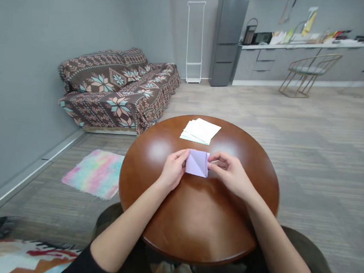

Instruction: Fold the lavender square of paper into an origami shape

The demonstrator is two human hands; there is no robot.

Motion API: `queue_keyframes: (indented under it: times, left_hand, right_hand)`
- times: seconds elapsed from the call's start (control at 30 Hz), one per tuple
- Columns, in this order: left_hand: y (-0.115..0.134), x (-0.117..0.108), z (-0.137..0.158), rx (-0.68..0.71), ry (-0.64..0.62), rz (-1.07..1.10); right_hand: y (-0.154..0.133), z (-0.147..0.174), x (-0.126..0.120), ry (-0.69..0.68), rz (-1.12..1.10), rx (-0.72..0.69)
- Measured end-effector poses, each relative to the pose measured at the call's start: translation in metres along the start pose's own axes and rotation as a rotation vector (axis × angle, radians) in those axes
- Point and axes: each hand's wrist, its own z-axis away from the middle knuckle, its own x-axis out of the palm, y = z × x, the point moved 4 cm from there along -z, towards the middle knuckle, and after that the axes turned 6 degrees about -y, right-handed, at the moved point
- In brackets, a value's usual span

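Both hands point(204, 171) hide the purple paper's point(197, 163) side edges.

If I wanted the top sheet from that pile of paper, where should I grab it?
Probably the near corner of the paper stack, coming from the person's side. The sheets lie flat and fanned on the round wooden table, so a corner sticks out for fingers to pinch.

place: home living room | signs: covered sofa point(119, 88), fridge point(228, 36), kitchen counter point(316, 44), round wooden table point(193, 215)

bare tabletop point(193, 215) all round, only obstacle – paper stack point(201, 131) beyond
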Motion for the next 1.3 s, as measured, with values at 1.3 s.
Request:
queue_keyframes:
  times: [1.3]
  left_hand:
    - [0.016,-0.004,0.007,0.406,0.147,-0.846]
  right_hand:
    - [-0.007,0.004,-0.008,0.22,0.123,0.229]
